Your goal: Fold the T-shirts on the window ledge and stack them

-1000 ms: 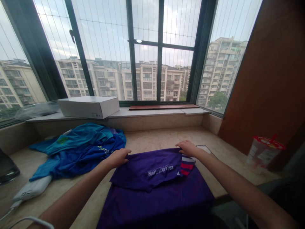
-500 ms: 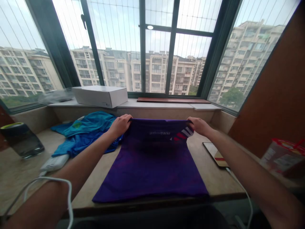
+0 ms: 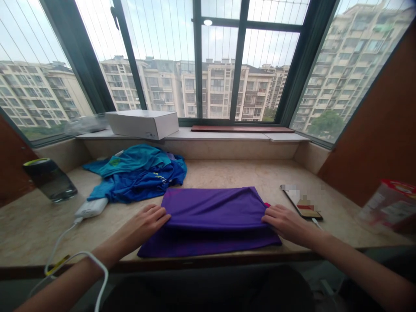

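Note:
A purple shirt [image 3: 212,212] lies folded over on itself near the front edge of the marble counter [image 3: 234,173]. My left hand [image 3: 146,221] rests on the left end of the upper fold, its fingers pinching the cloth. At the right end my right hand [image 3: 284,222] grips the fold in the same way. A sliver of red trim shows beside my right hand.
A heap of blue and teal shirts [image 3: 136,173] lies behind the purple one on the left. A white power bank [image 3: 91,208] with a cable, a dark tumbler [image 3: 48,180], a phone [image 3: 302,203], a red-lidded cup [image 3: 390,203] and a white box [image 3: 143,123] on the sill surround the spot.
Both hands pulled the far edge of the purple shirt toward me and laid it down, folding the shirt in half. The printed lettering is now hidden.

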A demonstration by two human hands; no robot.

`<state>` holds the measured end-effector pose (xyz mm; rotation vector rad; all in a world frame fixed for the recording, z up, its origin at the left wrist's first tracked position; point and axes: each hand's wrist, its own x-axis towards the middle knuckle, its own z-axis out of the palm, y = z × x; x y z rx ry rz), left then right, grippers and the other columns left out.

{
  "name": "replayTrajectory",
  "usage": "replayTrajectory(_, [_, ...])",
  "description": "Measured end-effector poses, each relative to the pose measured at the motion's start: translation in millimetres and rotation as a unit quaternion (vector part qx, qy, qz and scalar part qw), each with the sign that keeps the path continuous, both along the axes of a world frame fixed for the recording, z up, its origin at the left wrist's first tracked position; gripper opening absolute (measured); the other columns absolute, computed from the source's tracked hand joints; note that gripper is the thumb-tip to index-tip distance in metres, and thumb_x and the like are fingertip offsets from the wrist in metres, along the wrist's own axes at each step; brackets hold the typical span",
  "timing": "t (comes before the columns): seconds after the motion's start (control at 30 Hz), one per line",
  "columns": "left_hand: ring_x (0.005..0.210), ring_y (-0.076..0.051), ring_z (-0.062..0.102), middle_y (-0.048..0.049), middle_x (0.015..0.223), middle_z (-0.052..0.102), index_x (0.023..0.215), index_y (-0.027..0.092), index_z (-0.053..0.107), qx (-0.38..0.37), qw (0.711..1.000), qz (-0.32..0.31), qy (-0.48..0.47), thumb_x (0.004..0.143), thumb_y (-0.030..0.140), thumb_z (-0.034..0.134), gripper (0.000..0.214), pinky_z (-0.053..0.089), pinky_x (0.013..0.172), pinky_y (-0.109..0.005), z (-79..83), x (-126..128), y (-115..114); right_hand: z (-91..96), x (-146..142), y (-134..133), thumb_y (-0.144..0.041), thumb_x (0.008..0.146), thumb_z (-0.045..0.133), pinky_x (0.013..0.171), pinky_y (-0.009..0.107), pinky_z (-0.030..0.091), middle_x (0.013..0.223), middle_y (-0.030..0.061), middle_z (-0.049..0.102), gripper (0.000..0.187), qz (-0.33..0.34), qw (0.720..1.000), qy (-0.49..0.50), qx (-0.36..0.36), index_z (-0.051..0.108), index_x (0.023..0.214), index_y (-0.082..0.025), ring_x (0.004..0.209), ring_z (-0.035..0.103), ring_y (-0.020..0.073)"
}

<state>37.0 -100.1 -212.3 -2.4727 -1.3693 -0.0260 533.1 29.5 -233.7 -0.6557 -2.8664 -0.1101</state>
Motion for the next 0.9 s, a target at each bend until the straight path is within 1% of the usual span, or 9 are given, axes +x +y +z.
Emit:
replayTrajectory(0.1, [0.096,-0.025,0.065,-0.0091,0.102,0.069,0.117,0.019,0.070,0.070,0.997,-0.016,0.016,0.092,-0.002,0.049,0.039,0.051,0.094,-0.041,4.6,-0.6,-13.3,8.4,3.9,-11.4,-0.015,0.097,0.053,0.089,0.038,0.048,0.099,0.0085,0.067,0.022,0.010,1.000,0.022,0.008,0.070,0.109,-0.021,0.093,0.061,0.0220])
replayTrajectory(0.17, [0.102,-0.026,0.065,-0.0102,0.107,0.070,0.115,0.019,0.071,0.101,0.994,-0.042,-0.004,0.094,0.003,0.049,0.035,0.051,0.096,-0.041,5.8,-6.0,-24.8,14.2,8.2,-18.5,-0.024,0.097,0.057,0.090,0.039,0.047,0.097,0.0076,0.067,0.017,0.049,0.999,0.012,-0.014,0.070,0.108,-0.022,0.091,0.060,0.0219])
replayTrajectory(0.23, [0.116,-0.028,0.062,-0.0107,0.122,0.069,0.116,0.022,0.070,0.080,0.993,-0.082,-0.035,0.094,0.013,0.055,0.029,0.050,0.102,-0.041,2.8,-14.5,-38.2,16.6,10.7,-23.5,-0.036,0.096,0.060,0.093,0.041,0.046,0.093,0.0058,0.067,0.019,0.095,0.994,0.002,-0.048,0.071,0.103,-0.023,0.088,0.060,0.0212])
replayTrajectory(0.3, [0.126,-0.030,0.059,-0.0090,0.136,0.065,0.125,0.025,0.067,0.017,0.991,-0.117,-0.062,0.091,0.028,0.062,0.034,0.049,0.107,-0.040,-3.4,-23.9,-48.8,16.3,7.5,-22.7,-0.040,0.098,0.058,0.094,0.041,0.047,0.093,0.0057,0.068,0.023,0.091,0.994,0.012,-0.067,0.072,0.101,-0.023,0.088,0.061,0.0208])
replayTrajectory(0.4, [0.117,-0.025,0.066,-0.0053,0.130,0.071,0.131,0.026,0.064,-0.042,0.987,-0.107,-0.109,0.092,0.038,0.060,0.041,0.051,0.104,-0.033,-12.1,-31.7,-47.2,16.1,-12.2,-7.6,-0.033,0.102,0.053,0.091,0.038,0.049,0.102,0.0089,0.070,0.023,-0.042,0.997,0.050,-0.052,0.073,0.102,-0.021,0.095,0.064,0.0214])
replayTrajectory(0.53, [0.113,-0.024,0.070,-0.0066,0.122,0.075,0.124,0.024,0.070,-0.014,0.989,0.034,-0.147,0.101,0.039,0.047,0.036,0.052,0.102,-0.033,-17.6,-19.7,-6.5,18.8,-53.5,22.7,-0.036,0.100,0.060,0.093,0.040,0.054,0.121,0.0100,0.066,0.024,-0.241,0.968,0.046,-0.057,0.069,0.115,-0.020,0.105,0.065,0.0218])
replayTrajectory(0.7, [0.131,-0.032,0.059,-0.0159,0.144,0.061,0.141,0.013,0.061,-0.045,0.982,0.124,-0.139,0.099,0.050,0.039,0.060,0.048,0.111,-0.046,-39.3,-4.9,42.6,20.1,-81.7,45.4,-0.038,0.099,0.062,0.092,0.044,0.057,0.131,0.0098,0.062,0.034,-0.314,0.947,0.040,-0.061,0.061,0.128,-0.019,0.109,0.065,0.0234])
replayTrajectory(0.8, [0.136,-0.033,0.055,-0.0152,0.148,0.057,0.142,0.013,0.061,-0.064,0.977,0.144,-0.145,0.100,0.053,0.036,0.063,0.045,0.113,-0.049,-56.9,-12.2,48.5,22.7,-76.9,53.5,-0.038,0.099,0.063,0.092,0.045,0.057,0.130,0.0092,0.062,0.035,-0.351,0.934,0.040,-0.061,0.061,0.128,-0.019,0.109,0.065,0.0242])
replayTrajectory(0.9, [0.138,-0.031,0.053,-0.0128,0.150,0.055,0.144,0.016,0.059,-0.057,0.974,0.154,-0.154,0.099,0.055,0.038,0.063,0.042,0.117,-0.048,-63.9,-19.0,45.3,29.2,-65.8,59.2,-0.039,0.098,0.064,0.092,0.045,0.057,0.130,0.0087,0.062,0.036,-0.373,0.925,0.041,-0.061,0.061,0.128,-0.018,0.109,0.065,0.0250])
